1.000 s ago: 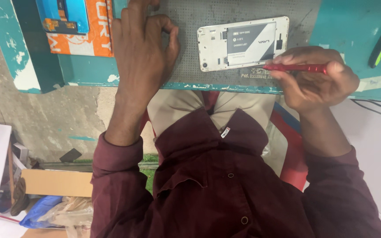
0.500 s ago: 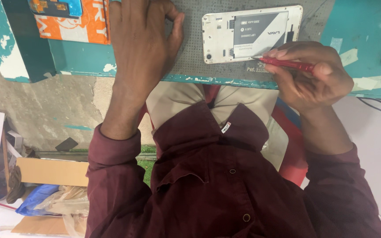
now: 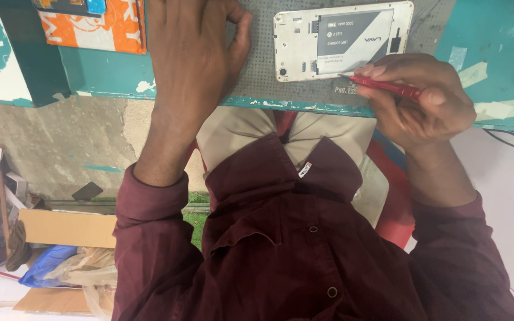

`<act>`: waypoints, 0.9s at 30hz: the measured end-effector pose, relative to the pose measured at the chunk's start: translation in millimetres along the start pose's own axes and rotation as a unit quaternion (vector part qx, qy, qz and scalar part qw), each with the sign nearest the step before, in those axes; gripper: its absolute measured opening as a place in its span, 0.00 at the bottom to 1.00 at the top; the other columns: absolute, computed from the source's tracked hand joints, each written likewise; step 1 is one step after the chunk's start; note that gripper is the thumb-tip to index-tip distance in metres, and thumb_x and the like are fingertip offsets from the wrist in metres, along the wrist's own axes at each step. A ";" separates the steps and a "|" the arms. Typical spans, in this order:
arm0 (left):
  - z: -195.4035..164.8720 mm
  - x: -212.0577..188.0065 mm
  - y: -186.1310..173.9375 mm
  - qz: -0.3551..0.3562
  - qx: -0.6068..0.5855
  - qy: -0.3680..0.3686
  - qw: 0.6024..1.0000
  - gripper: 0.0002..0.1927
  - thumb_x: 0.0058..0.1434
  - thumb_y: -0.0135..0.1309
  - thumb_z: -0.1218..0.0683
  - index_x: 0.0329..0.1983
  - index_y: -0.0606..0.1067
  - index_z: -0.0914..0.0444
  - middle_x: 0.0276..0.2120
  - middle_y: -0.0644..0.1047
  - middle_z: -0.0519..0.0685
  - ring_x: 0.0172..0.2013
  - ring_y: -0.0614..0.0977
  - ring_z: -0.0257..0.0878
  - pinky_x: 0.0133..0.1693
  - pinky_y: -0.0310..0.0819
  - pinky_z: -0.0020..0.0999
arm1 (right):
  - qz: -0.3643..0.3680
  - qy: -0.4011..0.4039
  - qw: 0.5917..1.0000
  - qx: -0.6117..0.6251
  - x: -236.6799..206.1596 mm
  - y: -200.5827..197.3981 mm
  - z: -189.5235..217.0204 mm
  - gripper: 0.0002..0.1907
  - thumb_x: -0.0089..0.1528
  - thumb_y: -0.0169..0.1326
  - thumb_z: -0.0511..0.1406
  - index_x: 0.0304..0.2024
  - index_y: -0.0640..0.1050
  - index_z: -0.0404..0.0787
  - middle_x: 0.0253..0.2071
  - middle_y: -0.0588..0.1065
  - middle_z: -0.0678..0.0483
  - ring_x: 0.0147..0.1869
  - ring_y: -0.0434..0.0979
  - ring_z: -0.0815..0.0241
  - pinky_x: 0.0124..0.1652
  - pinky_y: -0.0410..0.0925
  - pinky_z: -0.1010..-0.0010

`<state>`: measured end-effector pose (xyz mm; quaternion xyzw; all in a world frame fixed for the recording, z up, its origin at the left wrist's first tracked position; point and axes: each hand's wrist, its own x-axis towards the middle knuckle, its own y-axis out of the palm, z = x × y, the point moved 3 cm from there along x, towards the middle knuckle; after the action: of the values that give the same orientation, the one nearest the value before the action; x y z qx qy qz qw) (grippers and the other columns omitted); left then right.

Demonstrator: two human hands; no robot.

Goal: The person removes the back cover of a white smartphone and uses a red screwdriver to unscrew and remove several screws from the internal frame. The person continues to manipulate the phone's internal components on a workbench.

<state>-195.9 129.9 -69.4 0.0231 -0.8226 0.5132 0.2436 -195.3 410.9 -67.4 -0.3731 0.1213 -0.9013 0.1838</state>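
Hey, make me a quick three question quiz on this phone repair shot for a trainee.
1. True or false: the phone lies with its back cover off.
2. Which hand holds the red screwdriver? A left hand, B right hand
3. Fill in: the phone rests on a grey ____.

Key: 1 true. 2 B. 3 mat.

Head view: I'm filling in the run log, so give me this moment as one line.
left hand: flat on grey mat | right hand: holds red screwdriver, tip at opened white phone | table: teal
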 end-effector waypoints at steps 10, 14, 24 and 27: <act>0.3 -6.8 -3.1 -0.003 -0.008 0.017 1.000 0.09 0.67 0.63 0.58 0.39 0.73 0.63 0.43 0.71 0.47 0.46 0.73 0.48 0.48 0.63 0.44 | 0.021 -0.032 0.999 -0.016 -2.3 6.3 2.2 0.52 0.62 0.63 0.17 0.77 0.56 0.61 0.46 0.75 0.42 0.46 0.83 0.49 0.46 0.83 0.59; 0.9 -9.6 -6.0 -0.002 -0.008 0.029 1.000 0.08 0.66 0.61 0.59 0.41 0.72 0.63 0.44 0.71 0.48 0.46 0.73 0.48 0.49 0.63 0.45 | 0.024 -0.037 0.999 -0.019 -0.9 10.4 4.1 0.52 0.62 0.62 0.16 0.77 0.56 0.63 0.45 0.75 0.42 0.45 0.83 0.49 0.45 0.83 0.59; 6.4 -8.6 -4.2 -0.016 0.054 0.061 0.997 0.08 0.69 0.60 0.58 0.47 0.73 0.63 0.45 0.71 0.49 0.44 0.73 0.46 0.44 0.61 0.42 | 0.065 -0.030 0.992 -0.100 6.5 17.4 8.1 0.54 0.65 0.64 0.16 0.78 0.53 0.64 0.46 0.78 0.45 0.47 0.83 0.48 0.46 0.79 0.60; 5.9 -9.8 -6.3 -0.019 0.061 0.088 0.994 0.08 0.70 0.60 0.60 0.48 0.72 0.64 0.50 0.72 0.48 0.43 0.73 0.44 0.42 0.60 0.40 | 0.071 -0.025 0.995 -0.071 6.1 18.2 4.4 0.52 0.68 0.63 0.16 0.79 0.55 0.63 0.50 0.78 0.46 0.51 0.83 0.48 0.47 0.79 0.64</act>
<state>-187.7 119.8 -70.4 0.0079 -0.7646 0.5576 0.3232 -191.7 391.5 -67.0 -0.3978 0.2063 -0.8656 0.2234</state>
